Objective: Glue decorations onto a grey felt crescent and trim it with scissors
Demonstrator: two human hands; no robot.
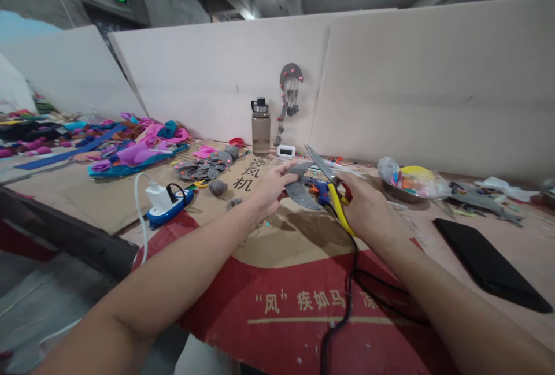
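My left hand (272, 186) pinches a grey felt piece (300, 190) just above the cardboard-covered table (277, 248). My right hand (367, 204) grips yellow-handled scissors (330, 185), whose blades stand apart and point up-left over the felt's top edge. A blue glue gun (319, 189) lies on the table right behind the felt, partly hidden, and its black cable (352, 282) runs back toward me between my forearms.
A smoky water bottle (261, 126) and a small white clock (286, 151) stand at the cardboard back wall. A metal bowl of coloured bits (410, 185) sits right; a black pad (488, 262) lies nearer. A power strip (167, 201) and grey felt pieces (208, 167) lie left, coloured fabric beyond.
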